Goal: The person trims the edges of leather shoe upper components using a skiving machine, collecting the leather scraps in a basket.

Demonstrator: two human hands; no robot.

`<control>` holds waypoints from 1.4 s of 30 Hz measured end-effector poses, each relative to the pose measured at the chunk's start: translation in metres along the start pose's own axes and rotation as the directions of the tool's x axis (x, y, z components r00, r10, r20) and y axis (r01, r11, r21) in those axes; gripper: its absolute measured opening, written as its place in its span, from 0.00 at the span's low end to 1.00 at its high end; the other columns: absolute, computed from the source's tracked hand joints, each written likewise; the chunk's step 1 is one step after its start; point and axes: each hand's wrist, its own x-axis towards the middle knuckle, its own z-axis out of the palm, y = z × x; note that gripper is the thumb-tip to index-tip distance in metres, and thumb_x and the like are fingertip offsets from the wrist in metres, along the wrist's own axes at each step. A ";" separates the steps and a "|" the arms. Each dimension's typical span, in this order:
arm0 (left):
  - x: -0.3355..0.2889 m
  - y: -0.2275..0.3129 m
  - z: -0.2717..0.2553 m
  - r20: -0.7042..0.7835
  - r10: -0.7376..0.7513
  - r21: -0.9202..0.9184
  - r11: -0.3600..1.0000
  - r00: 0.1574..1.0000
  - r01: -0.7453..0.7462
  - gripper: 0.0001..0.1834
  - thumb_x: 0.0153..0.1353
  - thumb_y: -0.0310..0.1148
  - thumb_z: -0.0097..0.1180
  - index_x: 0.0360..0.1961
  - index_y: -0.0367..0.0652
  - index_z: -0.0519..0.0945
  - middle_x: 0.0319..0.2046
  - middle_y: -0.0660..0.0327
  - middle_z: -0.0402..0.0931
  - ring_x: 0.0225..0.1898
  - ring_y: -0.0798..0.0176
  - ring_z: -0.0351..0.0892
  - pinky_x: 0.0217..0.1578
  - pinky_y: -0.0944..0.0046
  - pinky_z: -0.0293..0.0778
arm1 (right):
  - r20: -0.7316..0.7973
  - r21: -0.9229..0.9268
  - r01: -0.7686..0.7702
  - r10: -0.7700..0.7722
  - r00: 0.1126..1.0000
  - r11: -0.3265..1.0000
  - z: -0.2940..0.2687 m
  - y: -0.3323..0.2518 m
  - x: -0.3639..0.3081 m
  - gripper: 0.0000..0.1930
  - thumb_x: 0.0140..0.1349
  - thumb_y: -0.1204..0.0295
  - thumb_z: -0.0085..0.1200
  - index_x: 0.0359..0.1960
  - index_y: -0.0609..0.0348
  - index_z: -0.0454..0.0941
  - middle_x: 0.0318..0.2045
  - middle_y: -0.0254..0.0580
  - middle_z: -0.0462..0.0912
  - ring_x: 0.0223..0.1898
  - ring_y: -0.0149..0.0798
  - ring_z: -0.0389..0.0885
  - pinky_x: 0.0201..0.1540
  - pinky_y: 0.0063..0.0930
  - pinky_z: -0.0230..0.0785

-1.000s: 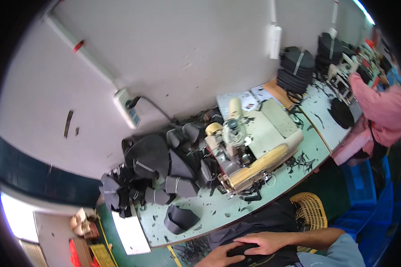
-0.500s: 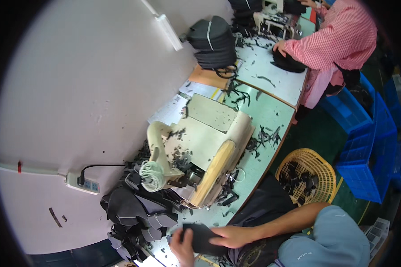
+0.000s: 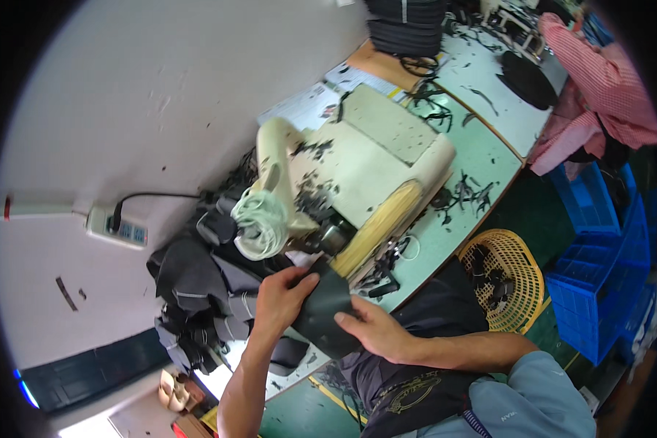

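Note:
I hold a flat black piece of sheet material [image 3: 323, 310], leather or fabric, I cannot tell which, at the near end of a cream-coloured bench machine [image 3: 376, 146]. My left hand [image 3: 281, 293] pinches its far left edge, thumb on top, close to the machine's working head. On the right edge is my right hand [image 3: 378, 330], thumb over the sheet and fingers beneath. The sheet's far edge lies beside the machine's metal parts [image 3: 334, 237]; whether it touches them is hidden. Another dark piece [image 3: 288, 352] rests on the table by my left forearm.
Bundled dark cut pieces [image 3: 190, 274] are heaped left of the machine. A coil of pale cord [image 3: 259, 223] hangs on its arm. Black scraps litter the table [image 3: 482, 157]. A yellow basket [image 3: 518, 263] and blue crates [image 3: 591, 277] stand right. A person in a checked sleeve [image 3: 598, 87] works beyond.
Both hands have carried the black sheet up and forward from the table's near edge to the machine's head. The view has shifted, and the co-worker's hand is off the dark piece there.

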 end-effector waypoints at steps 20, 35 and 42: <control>0.008 -0.003 0.004 0.024 -0.074 -0.109 0.991 0.997 0.076 0.15 0.58 0.35 0.61 0.43 0.36 0.84 0.30 0.62 0.82 0.35 0.71 0.79 0.38 0.69 0.72 | -0.124 0.207 0.131 -0.107 0.986 0.970 -0.001 -0.007 -0.004 0.17 0.72 0.73 0.44 0.59 0.65 0.64 0.52 0.40 0.75 0.51 0.28 0.73 0.57 0.27 0.65; 0.018 0.007 0.007 -0.057 0.040 0.059 0.998 0.998 -0.036 0.17 0.56 0.41 0.62 0.41 0.41 0.85 0.32 0.53 0.84 0.34 0.62 0.84 0.38 0.63 0.75 | -0.201 0.112 0.202 -0.177 0.963 0.973 -0.001 -0.010 -0.001 0.21 0.69 0.78 0.44 0.62 0.63 0.60 0.58 0.41 0.69 0.58 0.32 0.67 0.64 0.29 0.58; 0.015 -0.024 0.008 -0.005 0.141 -0.264 0.955 0.990 -0.137 0.18 0.54 0.38 0.63 0.44 0.41 0.84 0.33 0.55 0.84 0.35 0.64 0.84 0.40 0.63 0.76 | -0.208 0.194 0.195 -0.154 0.966 0.961 -0.008 -0.021 0.000 0.24 0.67 0.82 0.45 0.64 0.58 0.60 0.58 0.39 0.70 0.59 0.34 0.68 0.64 0.31 0.59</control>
